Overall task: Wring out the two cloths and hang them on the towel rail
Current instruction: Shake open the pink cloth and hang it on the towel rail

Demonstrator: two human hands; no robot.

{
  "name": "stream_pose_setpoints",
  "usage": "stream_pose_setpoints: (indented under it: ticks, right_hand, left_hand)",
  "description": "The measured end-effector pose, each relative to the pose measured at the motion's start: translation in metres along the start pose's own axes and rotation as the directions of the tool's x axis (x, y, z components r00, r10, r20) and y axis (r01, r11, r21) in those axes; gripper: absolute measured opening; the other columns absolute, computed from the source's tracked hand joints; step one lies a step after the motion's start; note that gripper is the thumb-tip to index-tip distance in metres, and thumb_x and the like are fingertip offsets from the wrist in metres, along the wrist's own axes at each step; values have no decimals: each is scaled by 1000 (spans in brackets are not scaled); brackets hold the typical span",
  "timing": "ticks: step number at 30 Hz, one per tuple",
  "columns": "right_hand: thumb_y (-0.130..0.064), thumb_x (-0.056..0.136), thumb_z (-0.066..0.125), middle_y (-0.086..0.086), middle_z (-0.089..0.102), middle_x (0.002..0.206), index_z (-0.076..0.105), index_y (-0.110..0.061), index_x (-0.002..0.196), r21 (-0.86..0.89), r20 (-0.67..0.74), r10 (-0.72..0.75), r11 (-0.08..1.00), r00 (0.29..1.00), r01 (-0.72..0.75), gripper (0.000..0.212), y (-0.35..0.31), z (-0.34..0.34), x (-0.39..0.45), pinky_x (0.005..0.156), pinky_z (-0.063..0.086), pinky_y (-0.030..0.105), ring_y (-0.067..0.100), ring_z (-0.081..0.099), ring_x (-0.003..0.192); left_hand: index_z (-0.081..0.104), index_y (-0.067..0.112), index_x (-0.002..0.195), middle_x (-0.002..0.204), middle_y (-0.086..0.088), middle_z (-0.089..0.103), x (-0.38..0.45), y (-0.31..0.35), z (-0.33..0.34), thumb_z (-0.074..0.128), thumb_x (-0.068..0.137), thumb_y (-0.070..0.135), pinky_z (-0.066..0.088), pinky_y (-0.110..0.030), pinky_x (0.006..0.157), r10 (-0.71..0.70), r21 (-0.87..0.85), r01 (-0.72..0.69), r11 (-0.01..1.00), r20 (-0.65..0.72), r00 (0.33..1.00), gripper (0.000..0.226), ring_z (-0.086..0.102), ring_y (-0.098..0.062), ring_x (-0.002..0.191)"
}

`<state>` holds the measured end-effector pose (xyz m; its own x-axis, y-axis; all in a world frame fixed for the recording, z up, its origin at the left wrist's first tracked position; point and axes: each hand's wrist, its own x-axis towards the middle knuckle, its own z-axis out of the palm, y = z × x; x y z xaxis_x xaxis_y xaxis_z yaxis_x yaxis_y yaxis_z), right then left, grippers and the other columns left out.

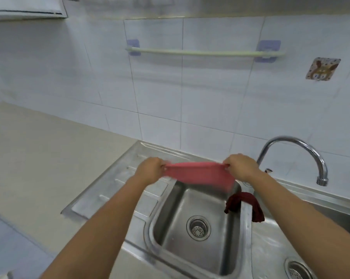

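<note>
Near basin: a stainless steel sink basin lies below the forearms, with a round perforated drain strainer in its floor.
Second drain: another strainer shows at the lower right corner, in a second bowl that is mostly out of view.
Dark cloth: a dark red crumpled cloth is draped over the steel divider between the two bowls, one end hanging into the near basin, the other down the right side.
Left hand: the left hand is closed, its fingers pinching the left end of a pink rectangular cloth.
Right hand: the right hand is closed likewise, fingers gripping the right end of the pink cloth.
Pink cloth: held taut and level between the two hands, above the back edge of the near basin; its lower edge is blurred.
Drainboard: a ribbed steel drainboard lies left of the basin, set in a beige stone surface.
Faucet: a curved chrome faucet arches at the right, behind the sink.
Wall: white tiles behind the sink.
Towel rail: a pale green bar towel rail on lilac adhesive mounts, high on the wall, bare, well above the pink cloth.
Sticker: a square cartoon-animal sticker hook lies right of the rail.
</note>
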<state>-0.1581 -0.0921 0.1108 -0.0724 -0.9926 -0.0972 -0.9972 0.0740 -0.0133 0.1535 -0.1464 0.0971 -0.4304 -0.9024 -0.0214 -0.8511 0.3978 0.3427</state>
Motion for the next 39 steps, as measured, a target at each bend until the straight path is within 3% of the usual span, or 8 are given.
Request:
stream_pose_setpoints:
  ticks: [11,15,19,21,23,25,31,39]
  right_hand:
    - [-18,85,55,2,71,104,75,-23,96,135,127,110,983,986,-127,23,-24,25,-13,77,50,32,26,64,100]
    - [-10,88,57,4,74,111,76,-21,105,592,-132,239,797,962,-117,28,-42,-13,7,95,51,34,24,66,107]
    - [-2,87,51,-1,72,115,69,-23,119,572,-725,351,787,593,233,42,-72,-75,11,93,48,31,18,63,102]
    - [1,85,53,5,74,101,69,-19,116,280,-882,165,937,441,209,40,-73,-71,7,82,50,35,25,61,85]
    - [-5,89,52,10,71,91,70,-19,112,37,-581,57,998,812,-44,33,-54,-41,14,73,53,35,31,63,79]
    - [-17,89,52,8,69,95,70,-18,104,-29,-29,170,985,985,-171,24,-41,-9,13,70,50,33,29,64,85]
    - [-13,86,50,4,71,108,74,-28,100,259,-123,244,944,962,-207,32,-42,4,4,80,53,37,30,64,99]
    - [-5,87,43,14,67,90,48,-15,102,413,-321,417,870,851,-270,18,-62,20,-3,69,43,38,37,61,81]
  left_hand:
    - [74,18,105,100,-8,73,7,-23,39,52,93,15,51,-34,81,-10,-161,14,987,27,1000,25,67,-27,94]
    - [71,21,115,108,-11,73,15,-21,-7,50,96,19,51,-34,85,-98,-250,20,968,-302,948,29,67,-29,104]
    - [58,24,133,129,-5,65,12,1,-65,48,98,13,46,-35,100,-77,-306,-234,923,-742,666,37,59,-22,120]
    - [63,25,127,115,-9,70,11,-5,-70,49,99,18,49,-31,84,15,-171,-178,969,-678,735,32,65,-26,105]
    - [71,22,113,93,-13,69,14,-17,-53,52,98,27,40,-28,68,49,-43,-57,997,-159,986,25,64,-31,86]
    - [75,18,100,84,-7,66,13,-28,-28,57,94,21,39,-28,67,40,-49,-29,998,241,970,19,60,-26,82]
    - [71,29,113,106,-3,73,17,-27,-9,49,93,16,53,-38,86,35,-99,-36,994,-14,999,33,65,-25,100]
    - [55,24,112,88,-7,72,8,-22,7,43,95,20,48,-35,66,-96,-214,25,977,-331,939,21,66,-31,82]
